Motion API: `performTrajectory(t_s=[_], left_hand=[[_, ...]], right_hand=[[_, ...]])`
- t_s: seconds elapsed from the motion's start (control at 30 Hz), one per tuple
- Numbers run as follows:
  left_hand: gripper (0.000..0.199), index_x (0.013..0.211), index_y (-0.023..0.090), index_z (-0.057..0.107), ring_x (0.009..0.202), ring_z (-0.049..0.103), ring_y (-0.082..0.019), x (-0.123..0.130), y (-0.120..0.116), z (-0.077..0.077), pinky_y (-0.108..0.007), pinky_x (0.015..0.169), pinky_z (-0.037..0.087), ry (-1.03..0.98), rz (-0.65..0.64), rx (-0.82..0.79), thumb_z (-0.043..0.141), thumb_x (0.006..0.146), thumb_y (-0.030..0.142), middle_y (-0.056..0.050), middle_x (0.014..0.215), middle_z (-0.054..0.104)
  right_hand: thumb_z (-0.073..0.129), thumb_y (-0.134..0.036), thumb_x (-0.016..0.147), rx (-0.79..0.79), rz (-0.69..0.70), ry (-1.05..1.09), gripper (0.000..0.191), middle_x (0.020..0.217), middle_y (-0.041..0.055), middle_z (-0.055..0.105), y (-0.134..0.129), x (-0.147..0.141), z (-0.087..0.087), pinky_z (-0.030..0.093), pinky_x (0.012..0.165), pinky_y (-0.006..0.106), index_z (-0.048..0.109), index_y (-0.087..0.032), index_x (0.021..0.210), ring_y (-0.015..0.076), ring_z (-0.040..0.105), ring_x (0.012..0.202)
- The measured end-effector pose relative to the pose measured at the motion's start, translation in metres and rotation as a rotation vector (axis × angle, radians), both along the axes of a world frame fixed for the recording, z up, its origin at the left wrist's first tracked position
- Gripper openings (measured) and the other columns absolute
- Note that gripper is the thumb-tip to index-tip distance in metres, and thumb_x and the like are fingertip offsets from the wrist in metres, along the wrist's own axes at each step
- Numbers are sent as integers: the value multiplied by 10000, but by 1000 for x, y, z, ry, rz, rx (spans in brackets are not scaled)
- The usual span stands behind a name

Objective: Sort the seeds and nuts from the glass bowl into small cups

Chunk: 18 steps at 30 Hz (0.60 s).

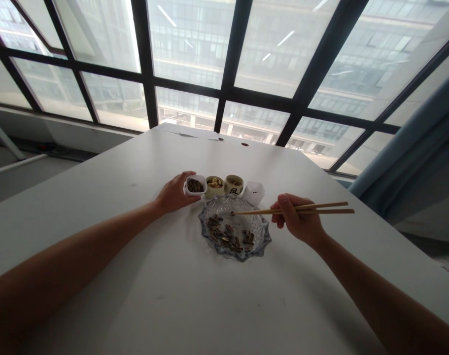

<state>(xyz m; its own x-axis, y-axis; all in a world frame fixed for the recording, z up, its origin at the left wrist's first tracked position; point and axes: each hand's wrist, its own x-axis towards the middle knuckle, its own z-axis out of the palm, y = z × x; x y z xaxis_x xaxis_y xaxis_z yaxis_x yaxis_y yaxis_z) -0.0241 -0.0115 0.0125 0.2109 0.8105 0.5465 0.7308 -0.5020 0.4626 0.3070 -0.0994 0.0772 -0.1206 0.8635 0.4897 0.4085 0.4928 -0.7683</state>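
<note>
My left hand [176,193] has its thumb and fingers around a small white cup [195,185] of dark seeds. My right hand [296,217] grips a pair of wooden chopsticks [320,207], whose tips reach over the glass dish [264,235] and touch or nearly touch a small dark piece. Striped seeds [229,238] lie scattered in this scalloped dish. Behind it, a cup of pale nuts [214,186] stands beside a cup with a dark character [234,186], then a white cup [255,193] with a few dark bits at the right.
The white table [154,291] extends towards large windows. Papers [187,131] lie at its far edge, near two round holes in the tabletop. A blue curtain [412,153] hangs at the right, and a white metal frame [6,138] stands on the left.
</note>
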Motion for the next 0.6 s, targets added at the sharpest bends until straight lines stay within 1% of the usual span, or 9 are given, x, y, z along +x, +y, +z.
performTrajectory(t_s=[0.1, 0.2, 0.37, 0.5, 0.6], left_hand=[[719, 1292, 218, 489, 1033, 666, -282, 0, 0, 1, -413, 869, 550, -2, -3, -8, 770, 664, 427, -112, 1197, 672], [724, 1291, 210, 489, 1033, 665, -286, 0, 0, 0, -416, 869, 548, -2, -10, -12, 766, 663, 442, -118, 1200, 670], [718, 1294, 218, 485, 1020, 669, -274, -1, 3, -3, -407, 863, 544, -8, -16, -2, 757, 670, 445, -117, 1206, 669], [717, 1292, 218, 486, 1014, 673, -272, 0, 3, -4, -399, 855, 545, -12, -22, 2, 757, 668, 445, -114, 1197, 674], [718, 1291, 211, 486, 1011, 673, -273, 0, 2, -2, -399, 854, 544, -11, -23, 3, 759, 668, 441, -119, 1195, 675]], right_hand=[[550, -660, 878, 19, -28, -2, 553, 443, 28, 610, 1, 1, 1, 406, 299, 202, 631, -174, 627, 108, 521, 314], [551, -638, 890, 45, -15, -67, 543, 449, 31, 617, -2, 1, 4, 416, 310, 198, 638, -172, 627, 107, 531, 322], [611, -506, 907, 47, 84, -227, 466, 465, 32, 634, -9, -3, 11, 434, 349, 192, 609, -179, 574, 108, 563, 358], [575, -413, 948, 79, 158, -295, 421, 468, 24, 630, -11, -4, 13, 429, 362, 193, 618, -178, 601, 102, 559, 357], [557, -380, 960, 132, 216, -338, 415, 450, 13, 613, -12, -4, 14, 416, 360, 190, 608, -178, 602, 93, 542, 341]])
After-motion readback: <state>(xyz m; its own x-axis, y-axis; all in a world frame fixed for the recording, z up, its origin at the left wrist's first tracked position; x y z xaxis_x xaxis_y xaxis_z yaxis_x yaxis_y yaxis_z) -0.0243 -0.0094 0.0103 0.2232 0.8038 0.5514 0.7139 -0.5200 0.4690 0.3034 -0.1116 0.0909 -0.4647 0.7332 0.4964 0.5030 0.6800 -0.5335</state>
